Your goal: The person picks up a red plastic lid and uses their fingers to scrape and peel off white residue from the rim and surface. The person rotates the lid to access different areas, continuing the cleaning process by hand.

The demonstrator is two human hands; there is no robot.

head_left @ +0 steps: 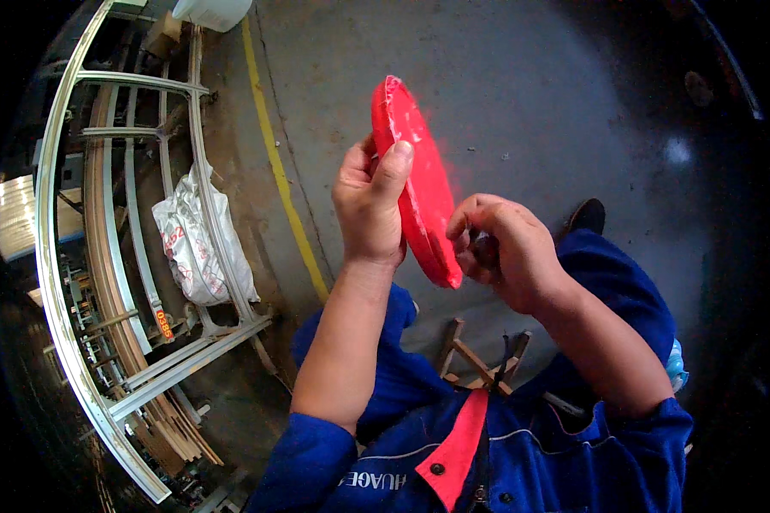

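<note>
A flat, bright red piece with a rounded outline and a rough, paler rim (426, 184) is held up in front of me, tilted with its edge toward me. My left hand (372, 201) grips its left side, the thumb lying over the rim and the fingers behind. Close to the lower right edge, my right hand (509, 248) has its fingers curled together in a pinch. Something small and dark may sit between those fingers, but I cannot make it out. Whether the right fingertips touch the red piece is unclear.
At left stands a metal frame rack (198, 128) with long strips (103, 205) and a white sack (201, 239). A yellow line (274, 154) crosses the grey floor. A wooden stool (470, 355) is between my legs, and a white bucket (214, 10) stands at the top left.
</note>
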